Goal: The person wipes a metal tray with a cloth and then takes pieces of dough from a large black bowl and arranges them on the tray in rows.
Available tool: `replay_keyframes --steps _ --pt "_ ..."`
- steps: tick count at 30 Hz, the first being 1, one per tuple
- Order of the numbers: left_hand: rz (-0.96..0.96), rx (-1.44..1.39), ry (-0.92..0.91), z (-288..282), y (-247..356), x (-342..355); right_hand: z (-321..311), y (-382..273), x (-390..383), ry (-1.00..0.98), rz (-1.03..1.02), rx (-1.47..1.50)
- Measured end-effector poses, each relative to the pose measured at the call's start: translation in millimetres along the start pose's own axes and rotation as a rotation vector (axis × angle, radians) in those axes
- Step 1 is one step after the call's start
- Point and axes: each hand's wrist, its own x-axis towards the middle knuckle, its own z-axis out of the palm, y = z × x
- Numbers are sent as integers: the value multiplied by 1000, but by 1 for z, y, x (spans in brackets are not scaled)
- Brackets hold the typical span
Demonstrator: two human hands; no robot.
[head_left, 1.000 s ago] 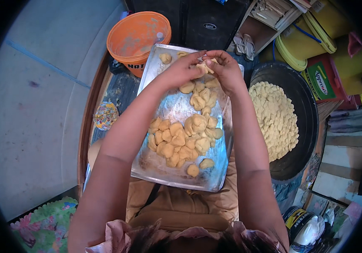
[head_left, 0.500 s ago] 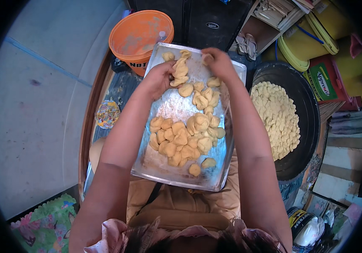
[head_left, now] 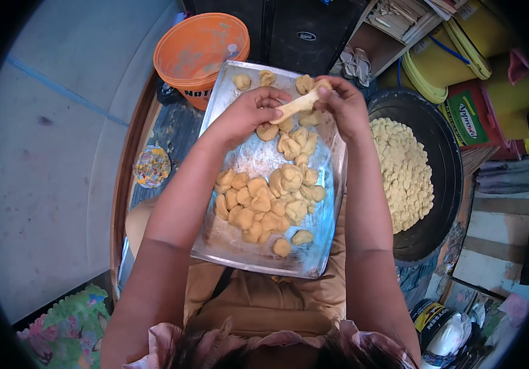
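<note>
A strip of pale yellow dough (head_left: pixel 298 107) is stretched between my two hands above the far half of a metal baking tray (head_left: pixel 218 251). My left hand (head_left: pixel 251 115) pinches its near left end. My right hand (head_left: pixel 345 106) grips the other end, farther right and higher. On the tray below, a heap of dough pieces (head_left: pixel 258 204) fills the middle, with more pieces (head_left: pixel 295 144) trailing toward my hands. Along the far edge lie separate lumps, among them a round one (head_left: pixel 241 81) at the left. The tray rests across my lap.
To the right stands a wide black basin (head_left: pixel 446 184) holding many small dough pieces (head_left: pixel 403 172). An orange bucket (head_left: pixel 201 49) is at the far left of the tray. Yellow buckets (head_left: pixel 440 64) and a shelf (head_left: pixel 381 40) stand at the back right. A patterned round mat (head_left: pixel 152 166) lies left.
My hands have come closer together, and the dough that hung from my left hand is now drawn out between both. A lump now sits at the far edge, where my right hand was.
</note>
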Motion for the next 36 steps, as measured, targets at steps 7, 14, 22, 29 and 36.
replay_keyframes --steps 7,14,22,29,36 --pt "-87 198 89 -23 4 5 -47 5 21 173 -136 450" --pt "201 776 99 -13 -8 32 -52 23 31 287 -48 -797" --pt "392 1258 154 5 -26 44 -43 32 18 116 -353 -1027" --pt "425 1336 325 9 -21 74 -40 27 4 -73 -285 -1140" --pt "564 1455 168 4 -21 70 -48 31 9 -62 -254 -1197"
